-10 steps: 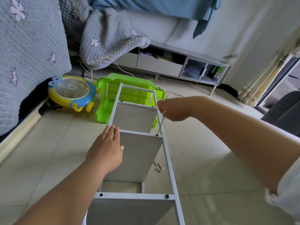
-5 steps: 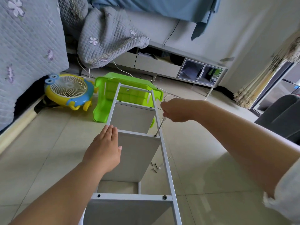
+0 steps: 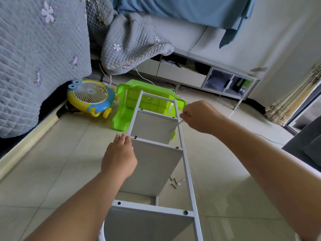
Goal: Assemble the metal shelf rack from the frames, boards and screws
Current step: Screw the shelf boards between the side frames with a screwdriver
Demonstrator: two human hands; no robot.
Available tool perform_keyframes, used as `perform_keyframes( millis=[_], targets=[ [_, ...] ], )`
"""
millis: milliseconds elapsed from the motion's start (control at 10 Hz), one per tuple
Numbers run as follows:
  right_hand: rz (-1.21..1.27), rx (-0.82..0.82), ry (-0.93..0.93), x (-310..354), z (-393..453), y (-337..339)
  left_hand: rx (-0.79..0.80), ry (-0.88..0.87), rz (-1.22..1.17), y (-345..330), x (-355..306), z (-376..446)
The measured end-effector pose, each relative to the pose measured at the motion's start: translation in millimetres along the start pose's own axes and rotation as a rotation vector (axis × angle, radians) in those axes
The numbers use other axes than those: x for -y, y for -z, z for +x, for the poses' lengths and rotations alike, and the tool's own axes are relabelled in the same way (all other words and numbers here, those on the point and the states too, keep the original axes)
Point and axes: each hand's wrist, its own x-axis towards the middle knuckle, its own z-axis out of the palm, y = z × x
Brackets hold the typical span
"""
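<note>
I'm looking down at the rack frame [image 3: 186,164] lying on its side on the tiled floor [image 3: 57,171], grey boards [image 3: 152,164] already sitting between the crossbars w/ dark screw heads [image 3: 177,147] showing at the joints. My left hand [image 3: 119,157] is resting flat on the frame's left rail, fingers straight, fingertips by a screw at the crossbar. My right hand [image 3: 199,117] is pinching a thin metal tool [image 3: 181,120] against the right rail near the far board; can't tell exactly what tool. Loose screws [image 3: 175,182] are lying on the floor just beside the right rail. A green plastic stool [image 3: 125,110] is tipped over behind the frame's far end, a frog-shaped fan [image 3: 90,96] to its left
</note>
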Motion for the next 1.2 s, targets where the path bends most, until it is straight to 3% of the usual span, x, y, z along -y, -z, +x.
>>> perform_keyframes(
  millis=[100,300,1200],
  targets=[
    [0.172,-0.104,0.154,18.8,2.6,-4.2,-0.009,-0.005,-0.008,-0.3,-0.5,0.0],
    [0.206,-0.103,0.280,49.8,8.1,-12.7,0.021,-0.002,-0.018,-1.9,-1.4,-0.3],
    [0.069,0.118,0.209,59.6,18.6,-0.5,0.062,-0.007,-0.038,-2.8,0.0,2.6]
  ],
)
